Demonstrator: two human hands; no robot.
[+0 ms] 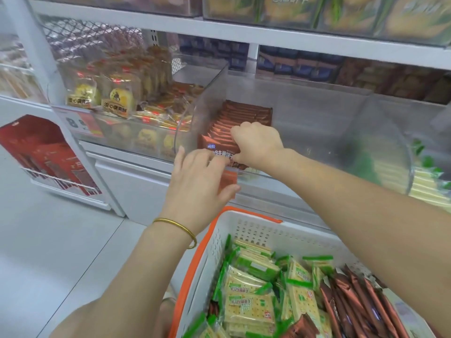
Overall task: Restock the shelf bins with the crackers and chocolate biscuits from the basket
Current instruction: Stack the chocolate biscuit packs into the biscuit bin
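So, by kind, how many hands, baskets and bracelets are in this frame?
Hands: 2, the left hand gripping a brown packet, the right hand in the bin
Basket: 1
Bracelet: 1
Total: 4

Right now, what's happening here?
A person is restocking a clear shelf bin with brown chocolate biscuit packs. The right hand and left hand are both at the front of the row, pressing the front pack into line. The white basket below holds many green cracker packs and more brown packs, so plenty remains.
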